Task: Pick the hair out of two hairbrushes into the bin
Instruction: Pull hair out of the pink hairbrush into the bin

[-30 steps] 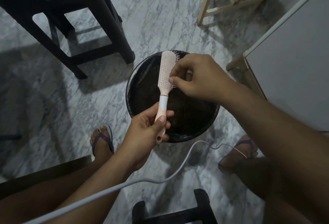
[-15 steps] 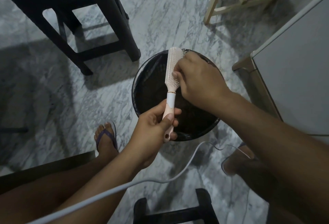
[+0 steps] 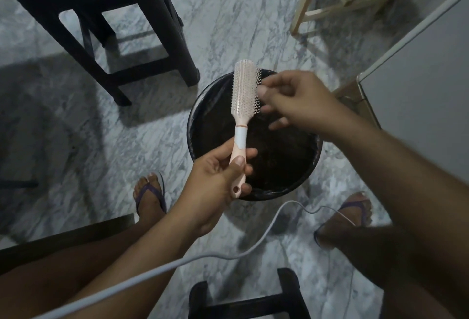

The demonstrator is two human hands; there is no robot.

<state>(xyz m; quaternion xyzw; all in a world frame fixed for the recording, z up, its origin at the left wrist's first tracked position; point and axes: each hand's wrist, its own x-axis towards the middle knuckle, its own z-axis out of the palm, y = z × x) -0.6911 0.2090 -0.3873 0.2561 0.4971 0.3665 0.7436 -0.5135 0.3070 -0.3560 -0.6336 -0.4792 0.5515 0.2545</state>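
The pink hairbrush (image 3: 242,95) is in the middle of the frame, standing almost straight up over the round black bin (image 3: 269,195). The left hand (image 3: 218,174) grips its handle, fingers (image 3: 250,152) curled round it. The right hand (image 3: 297,100) is just right of the bristles. It is blurry, so I cannot tell if it pinches anything. A black stool (image 3: 101,1) stands at the upper left on the marble floor (image 3: 228,14).

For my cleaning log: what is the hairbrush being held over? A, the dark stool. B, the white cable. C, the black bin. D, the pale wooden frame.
C: the left hand holds the hairbrush by its handle above the black bin.
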